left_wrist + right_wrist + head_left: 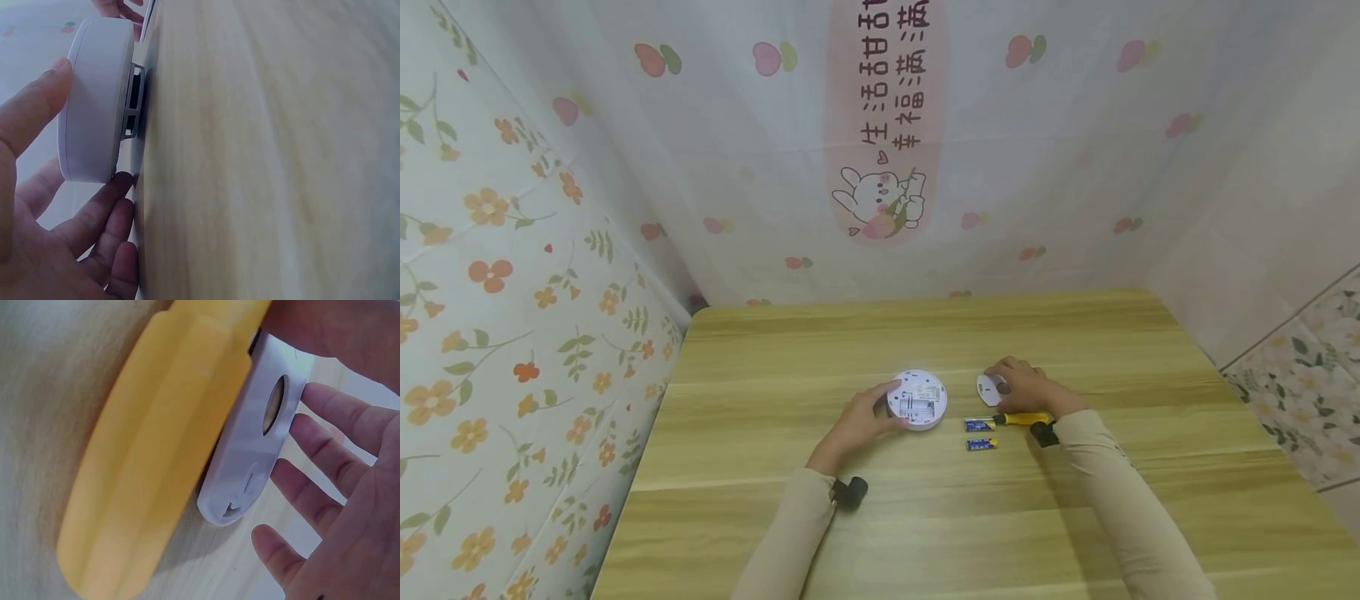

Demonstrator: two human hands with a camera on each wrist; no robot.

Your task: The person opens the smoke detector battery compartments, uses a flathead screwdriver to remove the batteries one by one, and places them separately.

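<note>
A round white smoke detector (931, 379) rests on the table with its back up, showing an open battery compartment with no battery in it. My left hand (856, 422) grips its left side, thumb and fingers spread around the rim; the left wrist view shows the raised vent part (132, 103) underneath, against the wood. To the right, my right hand (1028, 387) pinches a thin white mounting plate (988, 390) with an oval hole. The plate is low over the table; whether it touches the wood is hard to tell. The right thumb's tip is partly hidden.
In front of the right hand lies a screwdriver with a yellow handle (1027, 418). A blue battery (978, 425) is beside its shaft, and a second battery (981, 444) lies just nearer. The wooden table (760, 358) ends at a patterned curtain (737, 167) behind.
</note>
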